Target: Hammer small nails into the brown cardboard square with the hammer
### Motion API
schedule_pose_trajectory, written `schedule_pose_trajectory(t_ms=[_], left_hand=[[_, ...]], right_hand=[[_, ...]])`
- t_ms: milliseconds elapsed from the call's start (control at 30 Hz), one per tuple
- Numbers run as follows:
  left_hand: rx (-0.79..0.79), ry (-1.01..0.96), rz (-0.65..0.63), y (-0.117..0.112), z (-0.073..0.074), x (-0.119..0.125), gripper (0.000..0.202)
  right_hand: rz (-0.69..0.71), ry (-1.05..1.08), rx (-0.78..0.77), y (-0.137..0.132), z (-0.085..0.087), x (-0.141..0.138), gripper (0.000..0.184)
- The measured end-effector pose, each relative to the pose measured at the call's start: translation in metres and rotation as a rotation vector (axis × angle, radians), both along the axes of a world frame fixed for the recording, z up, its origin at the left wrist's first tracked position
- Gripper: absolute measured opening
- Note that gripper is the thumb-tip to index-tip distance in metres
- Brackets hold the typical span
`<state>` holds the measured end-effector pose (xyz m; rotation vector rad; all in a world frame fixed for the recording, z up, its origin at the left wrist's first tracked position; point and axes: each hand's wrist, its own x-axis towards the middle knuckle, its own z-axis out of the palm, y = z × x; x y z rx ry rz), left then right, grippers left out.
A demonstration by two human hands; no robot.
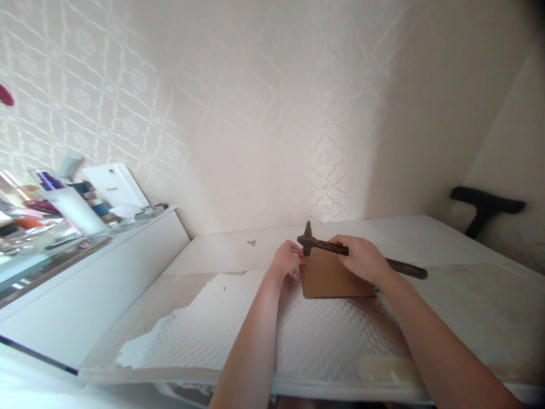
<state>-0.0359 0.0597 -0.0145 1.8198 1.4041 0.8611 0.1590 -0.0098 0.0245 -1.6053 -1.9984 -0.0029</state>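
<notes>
My right hand (361, 258) is wrapped around the dark handle of a hammer (327, 245). The hammer's head is over the upper left corner of a flat brown board (336, 278), close to my left fingers. My left hand (288, 258) grips the board at its upper left edge, fingertips bent in beside the hammer head. Whether anything small is pinched there is hidden. A row of tiny dark marks runs along the board's far edge. Beneath the board lies a white quilted sheet (191, 324). Several small grey metal pieces, perhaps nails (251, 242), lie farther back on the table.
The white table (460, 244) meets a patterned wall behind. To the left, a higher white cabinet (106, 289) carries bottles, a white box (114, 186) and other small items. A black T-shaped handle (487, 201) stands beyond the table's right edge.
</notes>
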Motion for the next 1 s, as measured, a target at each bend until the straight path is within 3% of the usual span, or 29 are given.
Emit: schedule_pose_trajectory(t_ms=[800,1000], left_hand=[[-0.043,-0.005,0.030,-0.001,0.004,0.001,0.026],[-0.085,-0.035,0.005,-0.002,0.005,0.001,0.027]], right_hand=[[0.028,0.033,0.005,0.000,-0.002,-0.001,0.040],[-0.007,0.101,0.127,0.009,-0.009,0.006,0.032]])
